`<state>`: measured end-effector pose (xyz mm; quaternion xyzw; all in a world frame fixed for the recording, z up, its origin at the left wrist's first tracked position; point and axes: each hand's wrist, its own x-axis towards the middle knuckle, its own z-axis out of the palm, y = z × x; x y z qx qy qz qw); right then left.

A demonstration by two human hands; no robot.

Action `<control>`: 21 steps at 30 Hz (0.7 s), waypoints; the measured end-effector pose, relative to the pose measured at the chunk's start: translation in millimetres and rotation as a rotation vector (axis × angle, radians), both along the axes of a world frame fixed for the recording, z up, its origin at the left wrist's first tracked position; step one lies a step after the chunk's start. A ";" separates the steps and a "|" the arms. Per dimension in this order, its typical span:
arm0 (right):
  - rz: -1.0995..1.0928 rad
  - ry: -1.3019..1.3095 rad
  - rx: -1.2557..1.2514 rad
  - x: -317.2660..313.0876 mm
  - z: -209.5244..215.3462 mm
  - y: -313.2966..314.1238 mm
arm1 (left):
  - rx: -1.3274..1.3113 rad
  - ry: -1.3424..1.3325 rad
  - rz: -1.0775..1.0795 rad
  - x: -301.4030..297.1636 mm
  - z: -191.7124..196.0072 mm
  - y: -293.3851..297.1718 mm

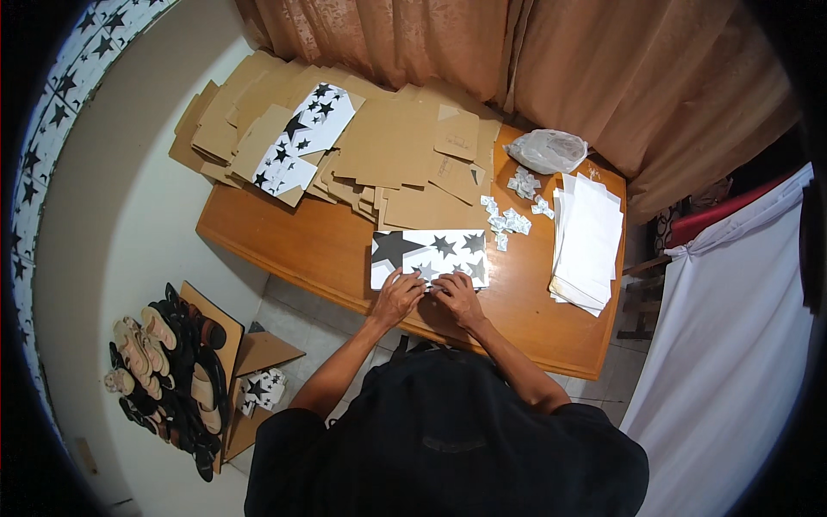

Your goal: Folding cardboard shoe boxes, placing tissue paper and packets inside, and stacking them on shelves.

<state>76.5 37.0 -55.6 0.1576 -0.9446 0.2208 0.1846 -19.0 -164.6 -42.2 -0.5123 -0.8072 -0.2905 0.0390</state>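
Observation:
A white shoebox-like box [448, 247] with black and grey stars lies near the front edge of the wooden table. My left hand [399, 296] grips its near edge left of the middle, fingers bent over the rim. Close beside it, my right hand [457, 296] holds the same edge with curled fingers. The thumbs are partly hidden, and the box's near side is mostly covered by my hands. Just beyond the box's right corner lie several small white sachets [515, 222].
Flat brown cardboard sheets [379, 138] are piled at the back left, with a star-patterned piece [323, 118] on top. A clear plastic bag [547, 151] and a stack of white paper [587, 237] occupy the right. Shoes [168, 370] stand on a rack at lower left.

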 end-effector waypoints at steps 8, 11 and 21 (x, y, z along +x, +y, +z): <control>-0.020 0.022 0.048 2.5 -1.4 2.1 | 0.001 0.086 0.019 -1.7 -9.8 3.6; -0.023 0.023 0.101 3.9 -1.3 -0.3 | -0.002 0.090 0.031 -1.9 -11.4 3.5; -0.053 0.029 0.193 6.0 -12.0 -2.7 | 0.058 0.011 0.039 -3.7 -8.7 2.5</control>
